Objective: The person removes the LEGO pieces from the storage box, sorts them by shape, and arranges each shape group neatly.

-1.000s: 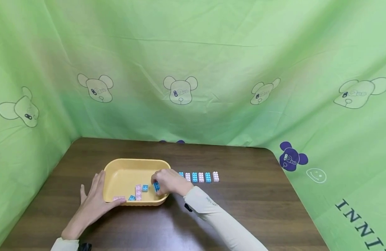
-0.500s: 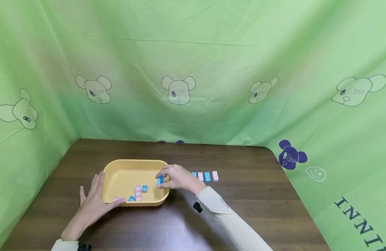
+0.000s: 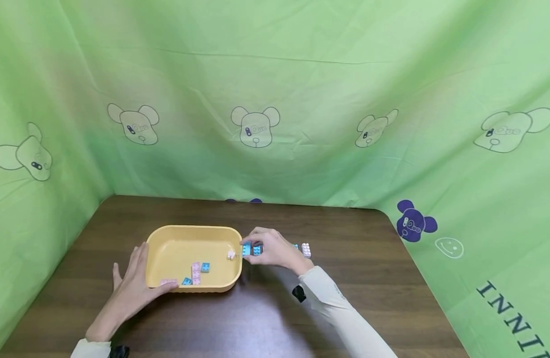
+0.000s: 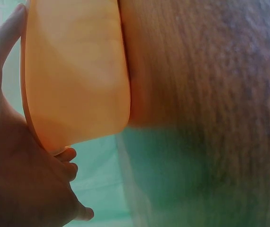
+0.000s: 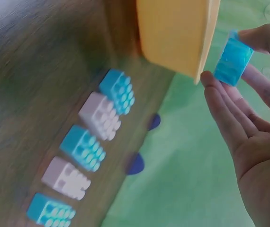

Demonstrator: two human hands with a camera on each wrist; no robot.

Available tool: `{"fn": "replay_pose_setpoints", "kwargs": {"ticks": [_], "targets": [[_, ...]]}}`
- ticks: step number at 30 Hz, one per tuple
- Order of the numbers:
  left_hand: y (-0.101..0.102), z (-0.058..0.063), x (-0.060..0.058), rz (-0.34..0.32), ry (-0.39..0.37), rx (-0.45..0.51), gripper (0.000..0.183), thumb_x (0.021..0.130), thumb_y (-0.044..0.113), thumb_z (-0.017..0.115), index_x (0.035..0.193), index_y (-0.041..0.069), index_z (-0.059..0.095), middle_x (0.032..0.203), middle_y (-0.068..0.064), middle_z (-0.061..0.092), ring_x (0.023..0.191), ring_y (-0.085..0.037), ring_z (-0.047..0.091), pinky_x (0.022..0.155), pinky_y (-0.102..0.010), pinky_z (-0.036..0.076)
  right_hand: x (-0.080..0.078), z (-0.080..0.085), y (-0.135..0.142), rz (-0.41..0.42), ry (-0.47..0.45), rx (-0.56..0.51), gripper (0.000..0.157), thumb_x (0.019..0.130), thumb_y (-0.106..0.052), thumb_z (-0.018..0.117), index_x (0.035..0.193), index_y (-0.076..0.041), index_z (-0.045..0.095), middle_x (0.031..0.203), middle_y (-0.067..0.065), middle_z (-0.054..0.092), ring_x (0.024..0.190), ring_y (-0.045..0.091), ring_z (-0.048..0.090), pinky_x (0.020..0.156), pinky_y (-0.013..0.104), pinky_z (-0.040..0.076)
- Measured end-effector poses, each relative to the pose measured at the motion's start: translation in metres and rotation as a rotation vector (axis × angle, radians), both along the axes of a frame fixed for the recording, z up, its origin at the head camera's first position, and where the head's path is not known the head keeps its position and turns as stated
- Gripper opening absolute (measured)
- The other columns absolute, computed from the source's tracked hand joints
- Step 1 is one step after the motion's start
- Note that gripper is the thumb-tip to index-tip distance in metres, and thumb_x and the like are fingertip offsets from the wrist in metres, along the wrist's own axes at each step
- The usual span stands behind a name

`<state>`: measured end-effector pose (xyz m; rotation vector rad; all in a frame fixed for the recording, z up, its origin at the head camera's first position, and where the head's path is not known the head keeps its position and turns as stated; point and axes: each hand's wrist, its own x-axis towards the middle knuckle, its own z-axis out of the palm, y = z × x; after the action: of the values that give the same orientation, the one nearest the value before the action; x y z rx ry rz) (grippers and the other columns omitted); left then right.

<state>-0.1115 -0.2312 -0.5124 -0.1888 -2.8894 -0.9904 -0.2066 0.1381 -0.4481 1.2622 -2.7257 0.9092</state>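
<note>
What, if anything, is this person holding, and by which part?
The right hand pinches a blue rectangular plastic brick by its opposite ends, between thumb and fingers. The left hand rests spread against a yellow rounded plastic tray, at one corner.

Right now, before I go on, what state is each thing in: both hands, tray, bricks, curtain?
Left hand: spread against the tray's left end, thumb at the near rim.
Right hand: pinching a brick beside the tray's right rim.
Held brick: blue, off the table.
Tray: upright on the table.
Tray bricks: loose, scattered.
Row bricks: lined up, alternating blue and pink.
Curtain: hanging, creased.
</note>
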Motion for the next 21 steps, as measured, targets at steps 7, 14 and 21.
{"fn": "replay_pose_setpoints", "kwargs": {"ticks": [7,14,21], "targets": [[0.0,0.0,0.0,0.003,-0.001,0.002,0.135,0.082,0.059,0.085,0.166,-0.006,0.002,0.17,-0.034,0.011,0.156,-0.056,0.01,0.113,-0.08,-0.015,-0.001,-0.006,0.021,-0.05,-0.026,-0.042,0.028,0.081,-0.014,0.085,0.106,-0.011,0.071,0.101,0.001,0.071,0.094,0.022,0.072,0.084,0.037,0.061],[0.0,-0.001,0.0,0.007,0.004,0.002,0.134,0.082,0.058,0.085,0.166,-0.006,0.002,0.17,-0.034,0.011,0.156,-0.056,0.011,0.113,-0.081,-0.013,-0.004,-0.013,0.04,-0.113,-0.076,-0.067,0.028,0.081,-0.01,0.088,0.099,-0.009,0.066,0.101,0.005,0.074,0.093,0.026,0.073,0.082,0.048,0.062],[0.0,-0.001,0.0,0.005,0.0,-0.007,0.134,0.083,0.059,0.084,0.166,-0.005,0.001,0.171,-0.034,0.011,0.156,-0.056,0.01,0.113,-0.082,-0.013,-0.003,-0.021,0.062,-0.148,-0.072,-0.046,0.029,0.08,-0.006,0.089,0.101,-0.006,0.069,0.104,0.007,0.076,0.093,0.03,0.073,0.082,0.048,0.062]]}}
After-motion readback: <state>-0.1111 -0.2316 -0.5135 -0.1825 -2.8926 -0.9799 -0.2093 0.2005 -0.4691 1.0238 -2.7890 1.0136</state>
